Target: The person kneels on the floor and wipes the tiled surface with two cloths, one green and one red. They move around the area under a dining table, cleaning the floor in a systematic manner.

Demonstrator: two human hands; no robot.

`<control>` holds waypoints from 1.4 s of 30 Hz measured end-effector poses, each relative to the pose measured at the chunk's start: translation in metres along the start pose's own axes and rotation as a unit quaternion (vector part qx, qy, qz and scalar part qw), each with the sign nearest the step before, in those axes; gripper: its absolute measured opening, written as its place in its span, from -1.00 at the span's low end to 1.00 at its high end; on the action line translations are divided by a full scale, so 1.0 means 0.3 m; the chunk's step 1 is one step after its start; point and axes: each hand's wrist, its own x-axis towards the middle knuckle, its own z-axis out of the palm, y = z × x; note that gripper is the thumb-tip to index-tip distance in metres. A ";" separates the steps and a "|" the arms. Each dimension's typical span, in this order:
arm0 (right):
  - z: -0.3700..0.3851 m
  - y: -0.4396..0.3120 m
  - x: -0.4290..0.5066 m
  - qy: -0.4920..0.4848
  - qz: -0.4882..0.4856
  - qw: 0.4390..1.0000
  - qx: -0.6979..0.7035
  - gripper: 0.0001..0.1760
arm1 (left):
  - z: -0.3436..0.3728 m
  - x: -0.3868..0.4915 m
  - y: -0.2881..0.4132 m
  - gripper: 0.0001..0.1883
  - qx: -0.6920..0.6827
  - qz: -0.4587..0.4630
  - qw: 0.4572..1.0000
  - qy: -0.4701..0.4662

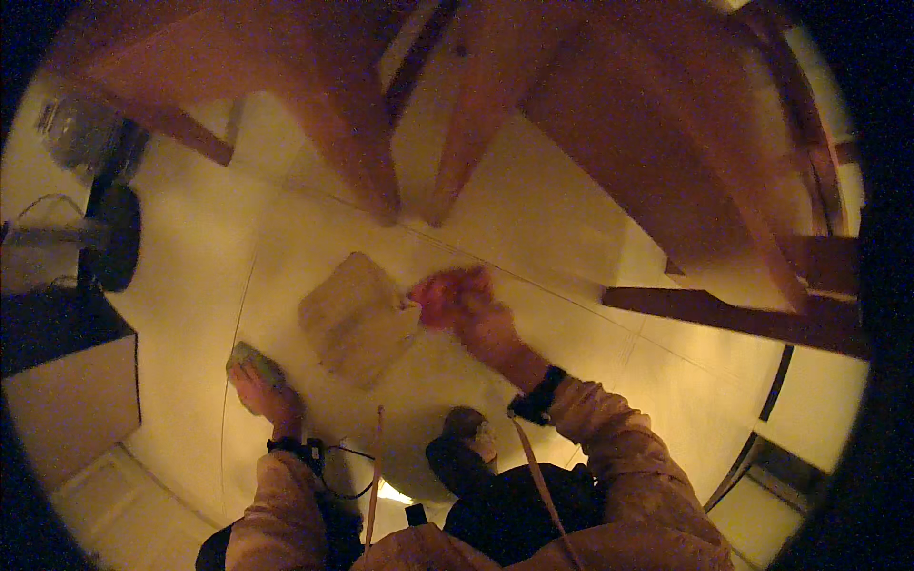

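Note:
My left hand (258, 391) is at the lower left with its fingers over a flat grey-green object (263, 359), perhaps a sponge or folded cloth. Farther right, my right hand (489, 325) grips a crumpled red cloth (448, 294), blurred at its edges. Between the two hands a tan, roughly square piece, likely a cloth (353, 321), lies on the pale tiled floor (193, 278). A small pale bit shows at the left edge of the red cloth, close to the tan piece. Dark bands circle both wrists.
Brown wooden furniture (607, 128) with tapering legs (378, 178) stands over the floor ahead. At the left are a black round-ended object (118, 239) and a box-like piece with a dark top (68, 335). A shoe (464, 428) is below my right hand; cords hang near my chest.

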 end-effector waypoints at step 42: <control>0.142 0.040 0.190 -0.157 0.091 0.942 -0.281 -0.43 | -0.085 -0.244 -0.006 -0.22 -0.030 0.430 0.867 -0.250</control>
